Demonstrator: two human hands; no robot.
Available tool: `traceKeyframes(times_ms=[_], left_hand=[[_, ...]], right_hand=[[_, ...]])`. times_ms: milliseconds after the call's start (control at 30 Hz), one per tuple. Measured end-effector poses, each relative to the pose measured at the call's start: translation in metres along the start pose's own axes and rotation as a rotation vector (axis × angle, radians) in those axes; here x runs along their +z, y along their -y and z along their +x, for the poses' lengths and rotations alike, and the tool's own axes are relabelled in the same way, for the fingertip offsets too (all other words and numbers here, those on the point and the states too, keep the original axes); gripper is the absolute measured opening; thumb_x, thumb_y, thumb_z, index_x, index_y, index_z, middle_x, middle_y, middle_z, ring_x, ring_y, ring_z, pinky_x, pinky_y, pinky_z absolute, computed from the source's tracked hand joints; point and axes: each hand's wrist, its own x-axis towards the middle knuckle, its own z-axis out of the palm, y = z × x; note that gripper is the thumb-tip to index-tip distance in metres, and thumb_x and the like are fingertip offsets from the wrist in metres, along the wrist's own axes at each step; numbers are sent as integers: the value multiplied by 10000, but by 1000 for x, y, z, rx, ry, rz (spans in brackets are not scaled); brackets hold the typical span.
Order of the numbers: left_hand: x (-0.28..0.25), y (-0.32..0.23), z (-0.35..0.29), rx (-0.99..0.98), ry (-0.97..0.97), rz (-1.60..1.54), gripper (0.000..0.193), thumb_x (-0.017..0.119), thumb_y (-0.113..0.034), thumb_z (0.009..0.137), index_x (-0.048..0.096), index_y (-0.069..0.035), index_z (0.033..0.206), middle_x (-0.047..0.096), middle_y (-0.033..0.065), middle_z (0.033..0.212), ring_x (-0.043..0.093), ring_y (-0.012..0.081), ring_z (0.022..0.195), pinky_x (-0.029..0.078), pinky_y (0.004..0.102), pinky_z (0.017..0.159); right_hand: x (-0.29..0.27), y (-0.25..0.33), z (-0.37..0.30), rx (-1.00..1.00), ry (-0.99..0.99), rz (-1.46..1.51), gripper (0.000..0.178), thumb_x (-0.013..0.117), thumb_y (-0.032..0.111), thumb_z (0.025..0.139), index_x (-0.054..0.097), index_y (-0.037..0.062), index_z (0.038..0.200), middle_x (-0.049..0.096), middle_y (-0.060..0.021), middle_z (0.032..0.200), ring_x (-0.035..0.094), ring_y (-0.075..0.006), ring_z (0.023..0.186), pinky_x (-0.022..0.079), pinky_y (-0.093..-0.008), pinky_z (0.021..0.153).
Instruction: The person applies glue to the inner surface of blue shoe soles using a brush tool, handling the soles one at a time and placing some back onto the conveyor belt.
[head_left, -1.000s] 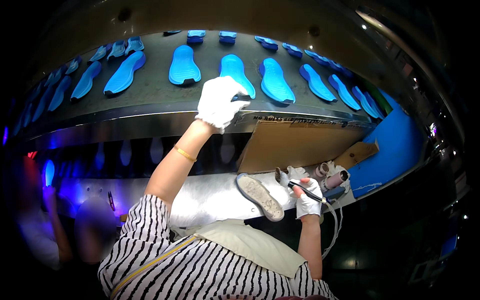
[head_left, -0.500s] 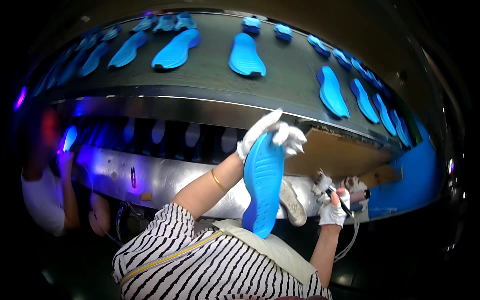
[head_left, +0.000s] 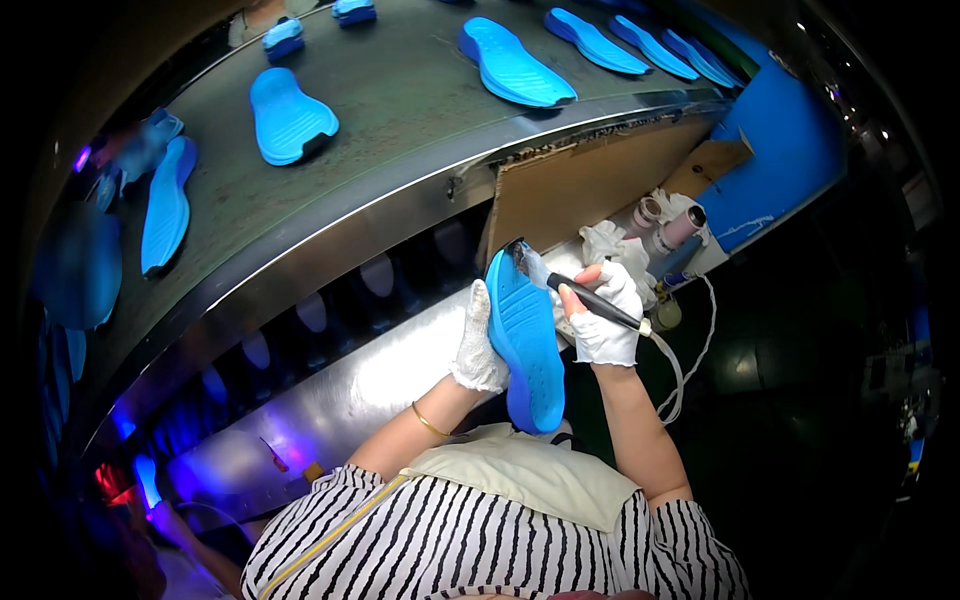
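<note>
Between your left hand [head_left: 478, 345] and right hand [head_left: 608, 315], the blue sole [head_left: 528, 345] lies ridged face up, perhaps for access. The left grips its side edge, seemingly steadying it; the right clasps the brush [head_left: 605, 308] pen-like, apparently for control, bristles [head_left: 531, 266] at the sole's far tip.

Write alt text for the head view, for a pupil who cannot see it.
A white-gloved left hand holds a blue shoe sole while the gloved right hand holds a corded, black-handled tool, its tip at the sole's far end. Beyond, more blue soles lie on a dark belt, with cardboard at its near edge.
</note>
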Motion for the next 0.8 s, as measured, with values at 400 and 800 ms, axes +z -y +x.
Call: traceKeyframes(times_ms=[400, 800], left_hand=[[-5, 6, 20, 62, -39, 66, 811, 428, -692, 821, 414, -51, 1317, 531, 170, 1225, 555, 291, 1079, 464, 419, 937], [26, 22, 22, 15, -4, 160, 836, 418, -721, 801, 471, -34, 1276, 530, 202, 1238, 567, 347, 1067, 473, 463, 924]], right_hand=[[-18, -4, -11, 53, 119, 90, 188, 656, -52, 753, 531, 35, 864, 631, -87, 813, 588, -101, 631, 481, -207, 560], [-66, 0, -43, -334, 271, -90, 199, 715, -48, 675, 606, 44, 814, 612, -72, 763, 612, -158, 701, 488, -258, 645]])
